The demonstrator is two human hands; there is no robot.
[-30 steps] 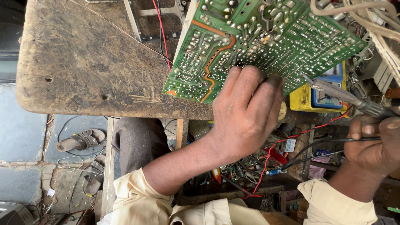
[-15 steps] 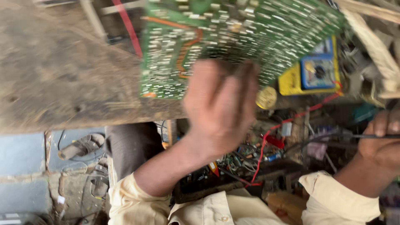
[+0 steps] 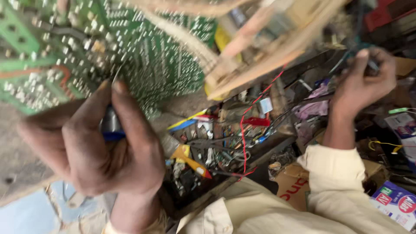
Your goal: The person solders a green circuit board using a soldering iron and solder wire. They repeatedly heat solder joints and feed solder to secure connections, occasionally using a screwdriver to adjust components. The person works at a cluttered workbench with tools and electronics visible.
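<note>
Green circuit board point(image 3: 108, 47): one | left hand point(image 3: 93, 147): one blue tool point(image 3: 112, 128), perhaps

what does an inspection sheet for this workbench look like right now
surface: worn wooden bench top, mostly hidden by the board and hand
job's things: green circuit board, solder side up; small blue-and-silver object in the left hand
clutter: open tray of tools and parts; cardboard boxes below
grippers: left hand closed on the small object; right hand raised, pinching something dark, too blurred to name
cables: red wire hanging down; pale cable bundle across the board
surroundings: cream sleeves; blurred shelving upper right
</note>
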